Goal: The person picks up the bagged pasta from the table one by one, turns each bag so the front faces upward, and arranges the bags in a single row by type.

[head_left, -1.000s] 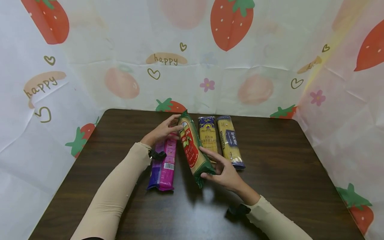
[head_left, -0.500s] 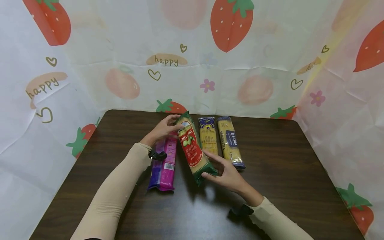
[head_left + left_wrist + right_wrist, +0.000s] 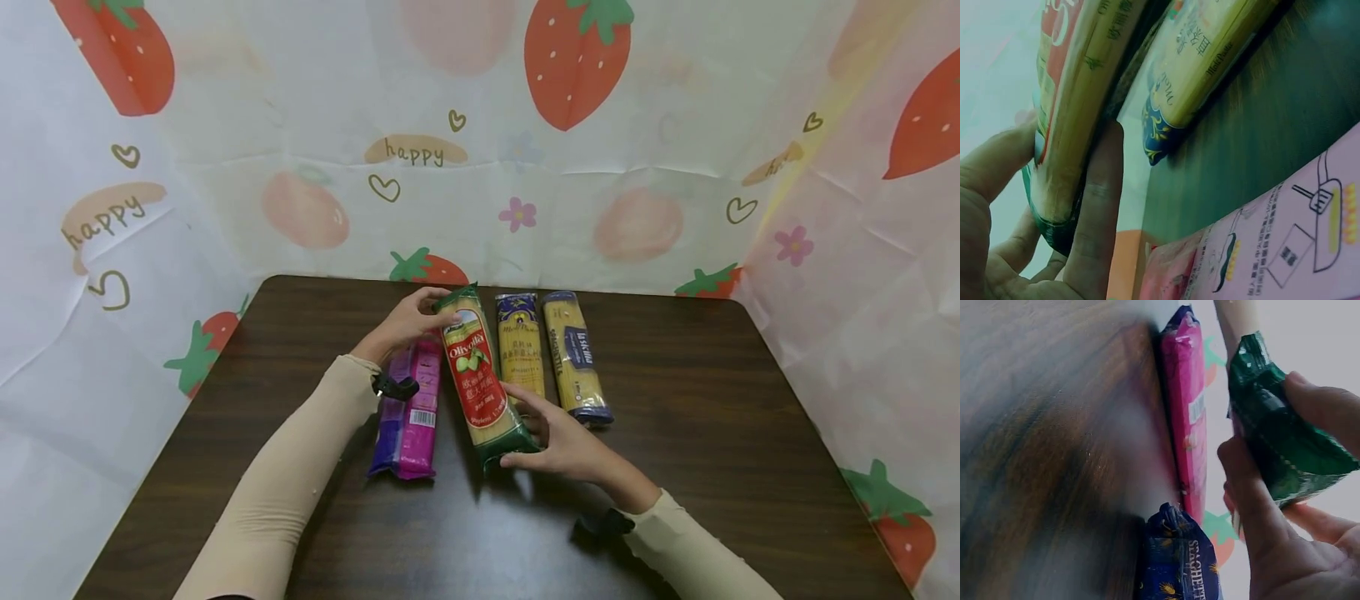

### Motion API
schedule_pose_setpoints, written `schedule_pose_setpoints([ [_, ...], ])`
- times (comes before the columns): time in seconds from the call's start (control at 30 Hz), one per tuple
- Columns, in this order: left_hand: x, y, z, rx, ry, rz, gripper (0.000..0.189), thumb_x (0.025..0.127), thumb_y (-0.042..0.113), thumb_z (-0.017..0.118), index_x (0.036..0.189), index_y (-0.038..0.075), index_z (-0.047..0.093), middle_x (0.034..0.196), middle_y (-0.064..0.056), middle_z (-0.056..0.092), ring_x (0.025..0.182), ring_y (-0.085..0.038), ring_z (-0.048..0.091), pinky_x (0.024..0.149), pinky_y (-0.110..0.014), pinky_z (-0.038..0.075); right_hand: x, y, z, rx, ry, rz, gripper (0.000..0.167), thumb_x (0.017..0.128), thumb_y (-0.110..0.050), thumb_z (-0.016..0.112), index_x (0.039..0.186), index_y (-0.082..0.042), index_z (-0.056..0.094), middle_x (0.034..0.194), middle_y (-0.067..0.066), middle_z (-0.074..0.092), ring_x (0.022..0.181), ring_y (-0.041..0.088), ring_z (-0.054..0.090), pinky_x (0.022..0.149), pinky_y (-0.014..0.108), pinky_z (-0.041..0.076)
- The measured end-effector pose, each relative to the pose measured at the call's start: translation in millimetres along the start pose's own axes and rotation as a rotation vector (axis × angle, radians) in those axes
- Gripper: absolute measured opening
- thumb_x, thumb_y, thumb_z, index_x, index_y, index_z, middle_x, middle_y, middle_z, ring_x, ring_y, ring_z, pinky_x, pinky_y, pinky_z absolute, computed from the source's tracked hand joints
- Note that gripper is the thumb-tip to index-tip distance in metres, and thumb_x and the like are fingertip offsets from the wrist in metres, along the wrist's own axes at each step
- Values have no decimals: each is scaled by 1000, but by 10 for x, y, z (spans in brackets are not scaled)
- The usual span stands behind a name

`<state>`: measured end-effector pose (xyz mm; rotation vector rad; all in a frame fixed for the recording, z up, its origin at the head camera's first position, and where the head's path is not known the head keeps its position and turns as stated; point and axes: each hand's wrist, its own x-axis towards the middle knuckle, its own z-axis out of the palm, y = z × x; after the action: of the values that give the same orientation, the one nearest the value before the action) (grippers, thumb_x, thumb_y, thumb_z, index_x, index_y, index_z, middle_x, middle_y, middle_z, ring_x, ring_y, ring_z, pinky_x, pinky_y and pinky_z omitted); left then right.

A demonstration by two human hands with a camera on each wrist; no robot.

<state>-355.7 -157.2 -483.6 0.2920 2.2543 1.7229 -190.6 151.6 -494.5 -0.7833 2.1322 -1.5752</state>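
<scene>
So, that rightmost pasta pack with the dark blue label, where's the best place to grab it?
I'd take the rightmost pasta pack around its middle, across the narrow width, coming from above and slightly from its right. It lies long and slim on the table, with its right long side unobstructed, while the neighbouring yellow pack lies close on its left.

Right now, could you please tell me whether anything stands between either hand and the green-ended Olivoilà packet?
Nothing visible does: the left hand holds the far end of the Olivoilà packet and the right hand its near end, both touching it directly.
</scene>
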Motion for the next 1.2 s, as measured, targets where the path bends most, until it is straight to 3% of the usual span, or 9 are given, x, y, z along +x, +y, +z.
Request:
schedule_pose_setpoints([
  [0.27,68,37,24,38,42,8,65,101,24,79,156,8,48,156,-25,42,127,-41,58,101,-57,55,74,21,118,-117,7,-43,106,91,-9,88,172,-10,21,156,26,51,142,42,54,111,48,52],
  [0.53,144,108,33,101,45,13,68,100,27,81,157,9,48,160,-25,40,130,-41,58,106,-55,54,161,45,264,-291,108,-31,107,87,-11,90,171,-11,23,158,20,50,138,37,57,114,55,48],
  [0.73,215,138,24,167,35,16,68,101,31,79,158,10,47,167,-22,35,135,-42,55,105,-56,53,251,24,356,-258,186,32,103,87,-10,90,169,-11,28,157,16,53,138,34,58,115,53,48],
  [0.97,321,109,36,236,38,38,66,103,29,77,158,7,48,152,-23,49,127,-39,58,104,-55,53,424,14,446,-277,223,58,102,87,-10,90,168,-3,29,154,20,53,133,34,59,111,52,51],
  [1.2,436,46,48,289,38,53,62,104,24,75,157,3,49,147,-25,54,130,-41,57,108,-57,50,560,39,480,-301,242,94,101,87,-10,91,166,1,29,157,24,49,143,41,51,120,57,41],
])
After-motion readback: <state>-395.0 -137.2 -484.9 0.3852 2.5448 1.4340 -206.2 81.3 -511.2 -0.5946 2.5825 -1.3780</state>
